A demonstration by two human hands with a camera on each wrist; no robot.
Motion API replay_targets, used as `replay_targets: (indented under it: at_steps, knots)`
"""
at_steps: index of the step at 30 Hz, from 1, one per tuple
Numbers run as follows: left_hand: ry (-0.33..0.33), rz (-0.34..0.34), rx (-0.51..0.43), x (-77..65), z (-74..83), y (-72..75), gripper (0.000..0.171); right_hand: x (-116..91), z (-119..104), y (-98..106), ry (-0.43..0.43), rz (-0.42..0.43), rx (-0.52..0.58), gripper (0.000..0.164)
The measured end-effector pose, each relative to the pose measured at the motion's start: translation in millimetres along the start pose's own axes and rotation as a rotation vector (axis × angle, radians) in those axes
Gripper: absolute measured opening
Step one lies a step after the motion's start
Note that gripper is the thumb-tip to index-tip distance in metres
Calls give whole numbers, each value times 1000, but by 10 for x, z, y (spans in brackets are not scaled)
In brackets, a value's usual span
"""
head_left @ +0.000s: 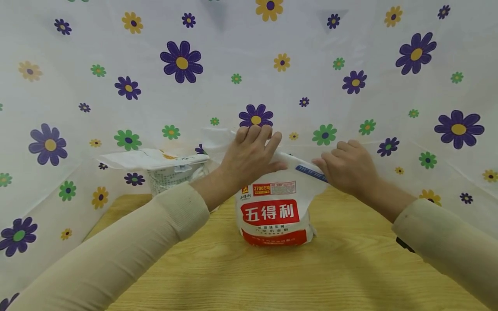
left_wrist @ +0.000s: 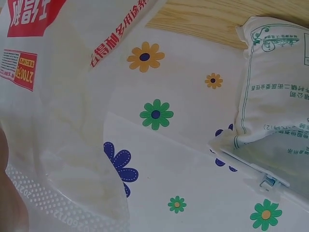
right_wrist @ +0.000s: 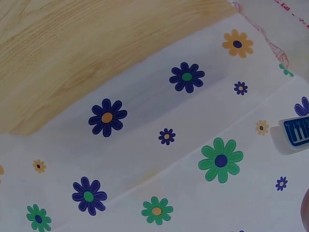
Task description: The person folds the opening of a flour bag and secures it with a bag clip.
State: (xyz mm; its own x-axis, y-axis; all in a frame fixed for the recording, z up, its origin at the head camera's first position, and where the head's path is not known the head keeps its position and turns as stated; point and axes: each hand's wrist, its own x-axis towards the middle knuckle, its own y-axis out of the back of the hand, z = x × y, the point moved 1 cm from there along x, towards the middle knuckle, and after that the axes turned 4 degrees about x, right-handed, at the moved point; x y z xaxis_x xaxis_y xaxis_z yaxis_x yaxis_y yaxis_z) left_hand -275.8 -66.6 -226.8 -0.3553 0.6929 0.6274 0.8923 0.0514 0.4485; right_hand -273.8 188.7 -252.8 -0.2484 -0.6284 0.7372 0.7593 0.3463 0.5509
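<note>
A white flour bag (head_left: 272,211) with red labels stands upright on the table. My left hand (head_left: 253,153) grips its top edge, fingers curled over it. At the bag's upper right my right hand (head_left: 346,168) is curled, its thumb at the end of a white sealing clip with a blue label (head_left: 311,172). The other end of that clip (right_wrist: 294,134) shows at the right edge of the right wrist view. The left wrist view shows the flour bag (left_wrist: 67,116) close up, with part of a finger (left_wrist: 9,203) at the left edge. The fingertips behind the bag are hidden.
Behind my left forearm stands a second white bag (head_left: 167,179) with green print, its top folded over. A white clip (left_wrist: 268,182) lies across that bag's top. The wooden table (head_left: 249,276) meets a flower-patterned sheet (head_left: 218,99) at the back and sides.
</note>
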Motion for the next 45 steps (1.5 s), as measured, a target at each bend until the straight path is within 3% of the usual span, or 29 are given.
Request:
replay_targets:
  at_steps: [15, 22, 28, 35, 45]
  knots:
    - [-20, 7, -12, 39, 20, -9, 89, 488, -213, -140, -43, 93, 57, 69]
    - [0, 37, -47, 37, 9, -15, 94, 659, -282, -153, -40, 81, 75, 70]
    - [12, 37, -23, 9, -32, 0, 85, 604, -238, -152, -96, 64, 94, 69]
    - [67, -38, -1, -108, -139, 4, 87, 385, -167, -200, -179, -62, 111, 35]
    - [152, -103, -116, -533, -245, -70, 87, 77, -206, -336, -397, -291, 158, 47]
